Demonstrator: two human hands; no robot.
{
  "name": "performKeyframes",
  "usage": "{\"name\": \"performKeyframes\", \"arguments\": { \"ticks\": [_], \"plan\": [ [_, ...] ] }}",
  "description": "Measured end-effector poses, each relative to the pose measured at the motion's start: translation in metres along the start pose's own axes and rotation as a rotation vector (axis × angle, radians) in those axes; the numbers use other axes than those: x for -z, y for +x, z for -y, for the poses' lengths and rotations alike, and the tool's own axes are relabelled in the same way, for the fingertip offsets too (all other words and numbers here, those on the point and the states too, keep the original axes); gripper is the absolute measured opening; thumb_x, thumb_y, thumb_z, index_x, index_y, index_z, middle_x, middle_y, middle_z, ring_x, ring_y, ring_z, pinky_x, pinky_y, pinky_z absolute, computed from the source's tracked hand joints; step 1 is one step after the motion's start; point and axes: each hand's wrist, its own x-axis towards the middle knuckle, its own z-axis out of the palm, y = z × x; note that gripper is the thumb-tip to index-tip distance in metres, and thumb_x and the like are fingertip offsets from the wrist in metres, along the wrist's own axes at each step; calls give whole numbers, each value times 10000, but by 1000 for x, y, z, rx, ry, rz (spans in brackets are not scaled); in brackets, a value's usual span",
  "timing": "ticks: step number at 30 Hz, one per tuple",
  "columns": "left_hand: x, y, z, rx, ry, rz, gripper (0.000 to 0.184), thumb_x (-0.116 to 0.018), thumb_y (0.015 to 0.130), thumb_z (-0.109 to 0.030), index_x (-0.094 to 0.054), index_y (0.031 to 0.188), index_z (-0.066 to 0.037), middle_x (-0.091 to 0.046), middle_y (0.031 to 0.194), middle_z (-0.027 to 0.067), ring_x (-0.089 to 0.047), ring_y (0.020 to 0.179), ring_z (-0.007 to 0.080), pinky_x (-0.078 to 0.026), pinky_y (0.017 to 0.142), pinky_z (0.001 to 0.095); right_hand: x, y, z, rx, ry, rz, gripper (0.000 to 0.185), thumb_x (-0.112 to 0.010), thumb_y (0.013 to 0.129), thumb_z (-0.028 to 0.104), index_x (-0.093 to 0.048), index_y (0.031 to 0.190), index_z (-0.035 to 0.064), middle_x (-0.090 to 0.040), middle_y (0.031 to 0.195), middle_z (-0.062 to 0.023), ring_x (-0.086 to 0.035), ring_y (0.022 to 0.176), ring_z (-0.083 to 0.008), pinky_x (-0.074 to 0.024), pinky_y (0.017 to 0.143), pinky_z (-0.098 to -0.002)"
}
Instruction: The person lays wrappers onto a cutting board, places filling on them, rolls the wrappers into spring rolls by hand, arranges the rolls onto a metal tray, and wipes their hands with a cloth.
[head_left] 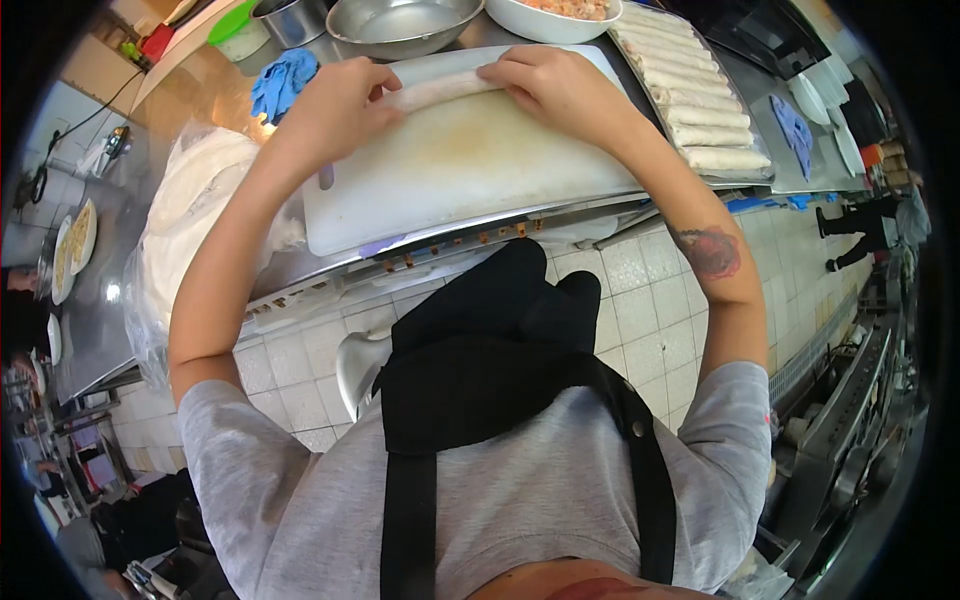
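Observation:
A long pale spring roll (pixel 445 93) lies crosswise near the far side of a white cutting board (pixel 450 175). My left hand (pixel 345 108) has its fingers curled at the roll's left end. At the other end, my right hand (pixel 555 88) grips it with thumb and fingers. To the right, a metal tray (pixel 735 176) holds several similar rolls laid in a row. A white bowl (pixel 520 22) of orange-pink filling stands beyond the board, beside a wide steel bowl (pixel 405 42). Pale wrapper sheets (pixel 205 185) in clear plastic lie left of my left forearm.
A crumpled blue glove or cloth (pixel 284 82) sits behind my left hand, near a steel pot (pixel 290 22) and a green-rimmed tub (pixel 238 35). A blue cloth (pixel 793 135) and white plates (pixel 845 135) are at far right. Another person (pixel 865 225) stands in the right background.

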Motion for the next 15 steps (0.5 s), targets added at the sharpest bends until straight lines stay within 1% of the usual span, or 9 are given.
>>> {"name": "performKeyframes", "arguments": {
  "ticks": [1, 4, 7, 9, 10, 12, 15],
  "plan": [
    [-3, -5, -1, -29, 30, -48, 214, -698, 831, -96, -699, 1019, 6, -678, 931, 155, -672, 795, 259, -533, 739, 386, -3, -1, 0, 12, 9, -9, 314, -661, 809, 29, -685, 1121, 52, -667, 1013, -118, -670, 902, -311, -540, 798, -399],
    [-9, -9, -3, -69, 71, -80, 201, -711, 786, -75, -689, 968, 8, -672, 938, 155, -676, 821, 305, -542, 756, 422, 1, 6, -6, 24, 31, 62, 331, -658, 809, 20, -680, 1138, 41, -663, 1005, -123, -665, 907, -319, -536, 801, -398],
    [-14, -8, -6, -83, 253, -104, 139, -692, 766, -64, -667, 884, 4, -660, 904, 151, -669, 842, 353, -540, 751, 445, 3, 13, -11, 32, 63, 90, 339, -661, 810, 11, -678, 1149, 25, -659, 1000, -132, -662, 903, -323, -527, 802, -394],
    [-18, -7, -3, -117, 323, -161, 84, -658, 775, -58, -646, 845, -13, -640, 881, 143, -660, 857, 362, -536, 756, 452, 3, 18, -19, 53, 123, 110, 335, -663, 806, 21, -678, 1140, 39, -653, 962, -142, -659, 872, -341, -525, 785, -418],
    [-17, -6, -3, -125, 342, -173, 83, -645, 787, -57, -648, 858, -14, -637, 887, 143, -659, 865, 359, -536, 760, 451, 3, 20, -20, 58, 138, 100, 346, -658, 813, 1, -685, 1155, 34, -667, 987, -147, -666, 875, -331, -525, 785, -400],
    [-16, -3, -1, -158, 368, -198, 88, -619, 812, -56, -652, 883, -15, -632, 899, 144, -658, 881, 353, -535, 767, 448, 4, 26, -24, -12, 220, 160, 333, -653, 826, -4, -691, 1156, 29, -678, 999, -151, -674, 889, -320, -530, 789, -385],
    [-16, -1, 3, -142, 343, -214, 104, -596, 823, -42, -650, 905, -8, -628, 925, 144, -654, 904, 349, -535, 783, 447, 2, 31, -31, -81, 291, 206, 292, -638, 865, -5, -696, 1151, 17, -696, 1018, -150, -687, 916, -304, -535, 801, -355]
  ]
}}
